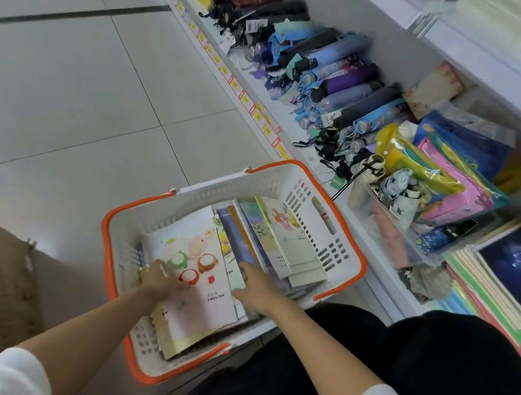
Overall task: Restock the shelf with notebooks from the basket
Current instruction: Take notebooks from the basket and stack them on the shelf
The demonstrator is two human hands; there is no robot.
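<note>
A white basket with orange rim and handles (293, 182) stands on the floor against the low shelf. Several notebooks lie inside it. The top one, a pale "ENGLISH" notebook (204, 271) with cartoon figures, lies tilted at the near left. My left hand (157, 278) grips its left edge, fingers curled over the cover. My right hand (257, 287) reaches in beside its right edge, fingers down among the notebooks; how they hold is hidden. More notebooks (283, 236) lean at the basket's far right. A stack of notebooks (492, 294) lies on the shelf at the right.
The low shelf (268, 108) carries a long row of folded umbrellas (335, 81), a clear bin of packets (397, 221) and coloured plastic bags (447, 174). An upper shelf (516, 79) overhangs at the right. Grey tiled floor (79, 89) spreads to the left. My dark-clothed knee (430, 373) is at the lower right.
</note>
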